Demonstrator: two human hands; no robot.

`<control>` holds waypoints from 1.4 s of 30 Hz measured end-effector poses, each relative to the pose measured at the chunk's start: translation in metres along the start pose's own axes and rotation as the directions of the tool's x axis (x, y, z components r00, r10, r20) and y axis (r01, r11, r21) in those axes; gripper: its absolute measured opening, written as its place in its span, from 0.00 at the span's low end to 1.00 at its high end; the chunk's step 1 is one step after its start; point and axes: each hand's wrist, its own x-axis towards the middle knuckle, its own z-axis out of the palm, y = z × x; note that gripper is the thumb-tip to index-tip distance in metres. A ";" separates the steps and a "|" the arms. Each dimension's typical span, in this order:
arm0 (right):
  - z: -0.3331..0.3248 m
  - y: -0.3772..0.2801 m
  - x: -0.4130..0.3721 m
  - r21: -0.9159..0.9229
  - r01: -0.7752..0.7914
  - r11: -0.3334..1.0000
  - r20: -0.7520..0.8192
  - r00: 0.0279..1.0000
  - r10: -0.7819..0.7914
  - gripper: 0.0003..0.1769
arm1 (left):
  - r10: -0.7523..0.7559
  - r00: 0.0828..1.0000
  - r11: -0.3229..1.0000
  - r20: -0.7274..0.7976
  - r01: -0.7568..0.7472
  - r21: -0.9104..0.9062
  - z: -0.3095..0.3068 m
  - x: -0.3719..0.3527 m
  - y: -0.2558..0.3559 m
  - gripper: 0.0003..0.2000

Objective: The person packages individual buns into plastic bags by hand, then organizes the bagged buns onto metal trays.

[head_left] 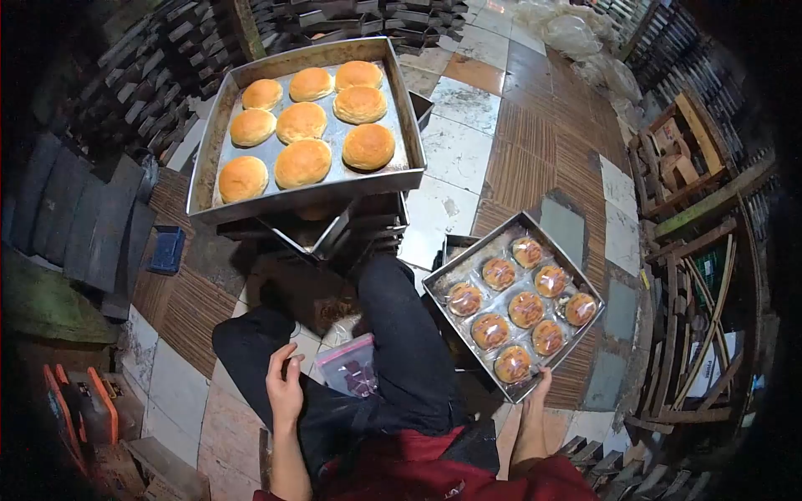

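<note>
My left hand (286,386) hovers over my left leg with its fingers loosely apart and nothing in them. Close to it, a clear zip bag (349,366) with a pink top strip and dark contents lies in my lap. My right hand (540,389) grips the near corner of a square metal tray (440,288) on my right. In that tray sit several browned buns with dark topping (526,309), covered in clear plastic. A larger metal tray (317,196) in front of me carries several plain golden buns (302,123), unwrapped.
More trays (334,234) stand beneath the large one. Stacked metal tins (167,67) fill the back left. A blue container (166,250) is on the tiled floor (451,150). At right stands a wooden crate (681,159), and plastic bags (576,37) lie at the back.
</note>
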 end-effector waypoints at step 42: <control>0.281 0.123 -0.220 0.635 0.767 -0.092 0.653 -0.471 0.593 0.11 | 0.049 0.999 0.985 0.017 -0.051 0.164 0.021 0.023 -0.074 0.15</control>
